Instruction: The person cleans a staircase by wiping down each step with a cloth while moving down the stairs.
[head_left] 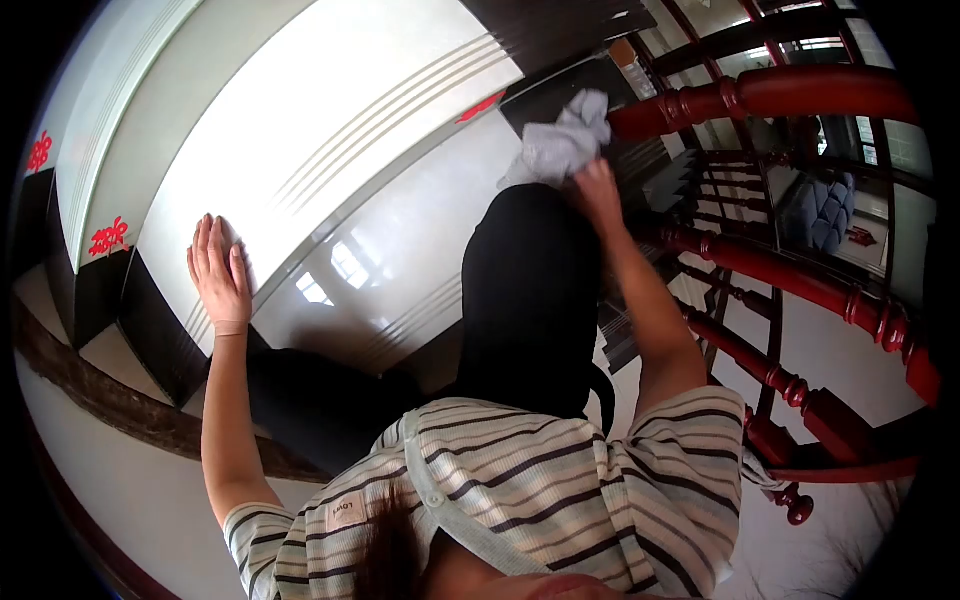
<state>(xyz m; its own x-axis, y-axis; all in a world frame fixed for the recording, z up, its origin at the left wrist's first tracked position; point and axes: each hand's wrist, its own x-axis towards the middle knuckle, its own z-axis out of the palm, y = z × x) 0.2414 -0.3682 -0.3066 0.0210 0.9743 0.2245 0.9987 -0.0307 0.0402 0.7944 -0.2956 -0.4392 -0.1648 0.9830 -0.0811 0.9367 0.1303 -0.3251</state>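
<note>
My left hand [218, 272] lies flat on a glossy white stair tread [310, 110], fingers stretched out and nothing held. On the right, my right hand [598, 195] is closed on a light grey cloth [560, 145]. The bunched cloth lies at the stair's right end, beside the foot of a dark red baluster. Part of my right hand is behind my knee, and its fingertips are partly covered by the cloth. My bent knee [525, 260] in black trousers rises between the two hands.
Dark red wooden railings [820, 95] with turned balusters run along the right. Red paper cutouts [108, 236] are stuck on the stair risers. A dark brown skirting [100, 400] edges the left wall. A tufted grey sofa [822, 212] shows below, through the railings.
</note>
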